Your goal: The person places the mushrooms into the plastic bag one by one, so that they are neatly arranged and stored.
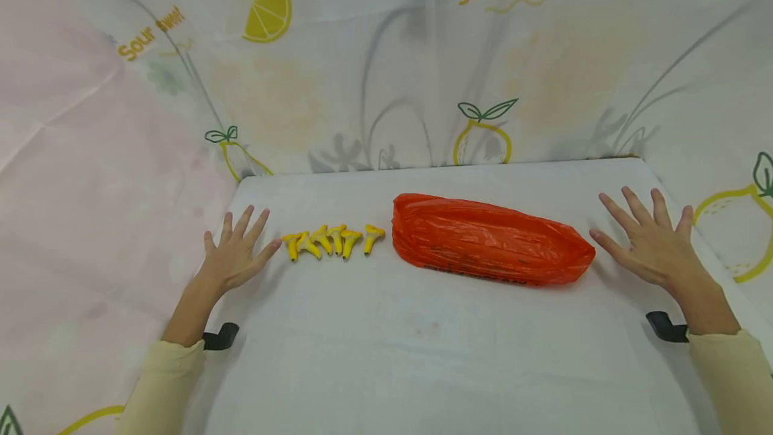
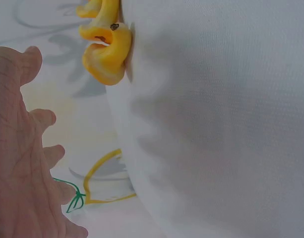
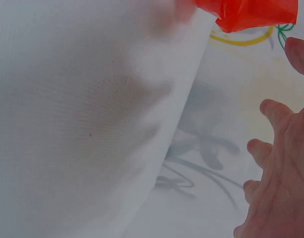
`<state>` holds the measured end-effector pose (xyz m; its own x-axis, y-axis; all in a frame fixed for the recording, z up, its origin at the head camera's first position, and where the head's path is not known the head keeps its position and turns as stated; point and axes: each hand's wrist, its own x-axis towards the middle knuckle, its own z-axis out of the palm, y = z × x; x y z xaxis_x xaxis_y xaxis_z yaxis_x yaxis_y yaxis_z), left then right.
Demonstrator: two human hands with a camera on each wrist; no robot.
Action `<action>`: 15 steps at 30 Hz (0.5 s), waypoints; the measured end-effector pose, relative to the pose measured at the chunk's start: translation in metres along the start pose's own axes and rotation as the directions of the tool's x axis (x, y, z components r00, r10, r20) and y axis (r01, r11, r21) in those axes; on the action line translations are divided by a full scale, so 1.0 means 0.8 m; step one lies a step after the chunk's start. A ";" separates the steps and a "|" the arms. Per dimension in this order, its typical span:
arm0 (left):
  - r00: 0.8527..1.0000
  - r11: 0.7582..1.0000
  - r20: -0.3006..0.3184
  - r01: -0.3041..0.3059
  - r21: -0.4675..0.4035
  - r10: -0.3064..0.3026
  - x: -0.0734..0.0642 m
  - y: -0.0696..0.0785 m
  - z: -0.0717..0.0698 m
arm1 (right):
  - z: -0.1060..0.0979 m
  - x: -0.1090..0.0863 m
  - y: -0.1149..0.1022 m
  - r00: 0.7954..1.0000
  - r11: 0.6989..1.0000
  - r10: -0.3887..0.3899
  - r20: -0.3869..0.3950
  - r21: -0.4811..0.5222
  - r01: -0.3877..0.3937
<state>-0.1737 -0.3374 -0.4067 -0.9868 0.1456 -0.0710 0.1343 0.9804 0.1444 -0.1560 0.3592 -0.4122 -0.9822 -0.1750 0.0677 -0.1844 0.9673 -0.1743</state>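
Several yellow trumpet-shaped mushrooms point(image 1: 349, 243) with dark stem ends lie in a row on the white table, left of the middle. A single mushroom point(image 1: 370, 237) lies slightly apart at the row's right end. To the right is a crumpled red plastic bag point(image 1: 492, 240), its dark print along the front edge. My left hand point(image 1: 232, 257) is spread beside the leftmost mushroom and holds nothing; its palm shows in the left wrist view. Fingers spread as well, my right hand point(image 1: 655, 250) is at the bag's right end, also holding nothing.
The white-covered table point(image 1: 410, 368) ends at a lemon-printed curtain point(image 1: 338, 86) behind, with similar cloth on both sides. A black strap end point(image 1: 222, 337) sticks out from the left wrist and another point(image 1: 664, 326) from the right. Both hands cast shadows on the tabletop.
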 end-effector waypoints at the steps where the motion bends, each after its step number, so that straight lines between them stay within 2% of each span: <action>1: 1.000 1.000 -0.003 0.001 -0.003 -0.001 0.000 0.000 -0.001 | 0.000 0.000 0.000 1.000 1.000 -0.001 0.000 0.005 0.001; 7: 1.000 1.000 -0.014 -0.011 -0.005 0.011 0.002 0.001 -0.006 | 0.000 0.003 0.001 1.000 1.000 -0.001 -0.002 0.023 0.001; 15: 1.000 1.000 0.010 -0.005 -0.010 0.005 -0.002 0.003 -0.003 | -0.002 0.009 0.003 1.000 0.999 0.002 0.015 0.047 -0.003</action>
<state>-0.1722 -0.3356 -0.4037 -0.9852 0.1520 -0.0799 0.1384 0.9783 0.1543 -0.1633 0.3605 -0.4109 -0.9830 -0.1760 0.0523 -0.1832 0.9580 -0.2205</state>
